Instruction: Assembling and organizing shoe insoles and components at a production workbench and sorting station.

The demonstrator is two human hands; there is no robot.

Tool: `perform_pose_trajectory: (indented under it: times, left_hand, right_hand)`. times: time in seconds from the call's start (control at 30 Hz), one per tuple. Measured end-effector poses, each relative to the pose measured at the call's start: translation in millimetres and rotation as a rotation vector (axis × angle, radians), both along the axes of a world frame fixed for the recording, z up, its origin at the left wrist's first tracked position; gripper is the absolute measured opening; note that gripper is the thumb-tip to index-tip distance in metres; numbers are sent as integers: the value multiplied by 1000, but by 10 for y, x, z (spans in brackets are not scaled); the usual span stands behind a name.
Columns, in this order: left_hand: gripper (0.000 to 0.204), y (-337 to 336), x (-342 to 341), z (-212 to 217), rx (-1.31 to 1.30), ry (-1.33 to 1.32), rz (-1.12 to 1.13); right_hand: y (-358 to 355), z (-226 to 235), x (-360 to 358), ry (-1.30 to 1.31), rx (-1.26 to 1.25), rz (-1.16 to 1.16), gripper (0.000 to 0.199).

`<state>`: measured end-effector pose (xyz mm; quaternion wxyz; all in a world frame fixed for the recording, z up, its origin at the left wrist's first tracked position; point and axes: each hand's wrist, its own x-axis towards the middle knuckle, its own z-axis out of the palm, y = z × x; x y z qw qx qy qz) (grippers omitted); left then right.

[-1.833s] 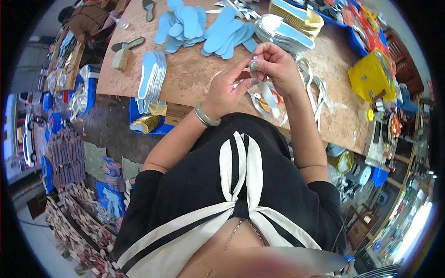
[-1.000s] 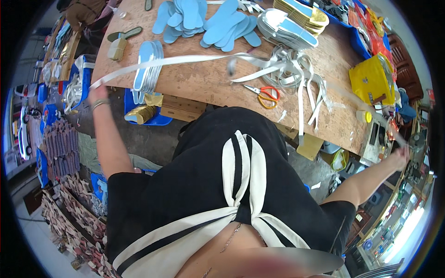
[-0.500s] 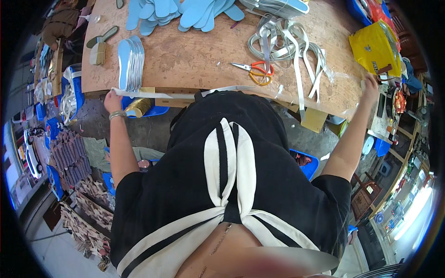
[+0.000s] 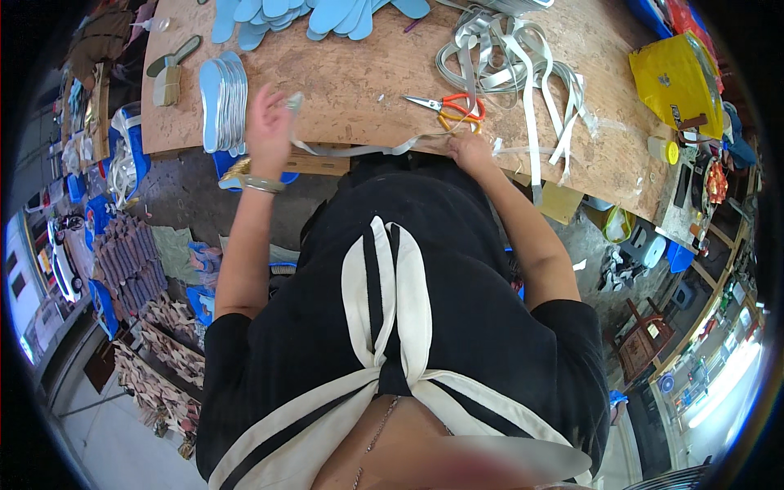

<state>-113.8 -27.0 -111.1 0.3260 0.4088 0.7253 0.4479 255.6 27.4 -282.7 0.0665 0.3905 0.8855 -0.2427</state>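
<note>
Head view looks down on a worn wooden worktable point(image 4: 367, 77), and everything is placed from it. Past its left end, stacked goods on the floor are too small and bent by the lens to name. On its left part stands a row of thin silvery-blue shoe insoles point(image 4: 222, 102) on edge. Just beside them, at the near edge, the left hand point(image 4: 268, 126) is raised, its fingers closed on one end of a long pale grey strap point(image 4: 359, 150). That strap runs along the table's near edge to the right hand point(image 4: 467, 149), whose fingers press down on it; whether they pinch it is hard to make out. Orange-handled scissors point(image 4: 449, 106) lie just beyond that hand. Farther back a tangle of grey strips point(image 4: 506, 49) spreads out. Light blue insole cutouts point(image 4: 310, 12) are cut off at the top. A yellow plastic bag point(image 4: 674, 77) sits at the table's right end.
</note>
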Motion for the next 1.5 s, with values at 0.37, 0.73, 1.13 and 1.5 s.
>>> perform_pose_trajectory:
  times: [0.37, 0.73, 1.13, 1.5]
  left_hand:
    - [73, 91, 1774, -580, -284, -763, -1048]
    - [25, 780, 2606, -510, -135, -434, -977]
    - [25, 1468, -109, -789, -614, -54, -362]
    - [31, 1212, 1154, 133, -426, -386, -592]
  right_hand:
    - [268, 2488, 23, 1197, -1011, -408, 4]
    - [88, 3730, 722, 1484, -312, -80, 5]
    - [-2841, 3764, 5660, 1355, 1936, -1778, 14]
    - [-2907, -587, 2566, -339, -527, -1193, 19]
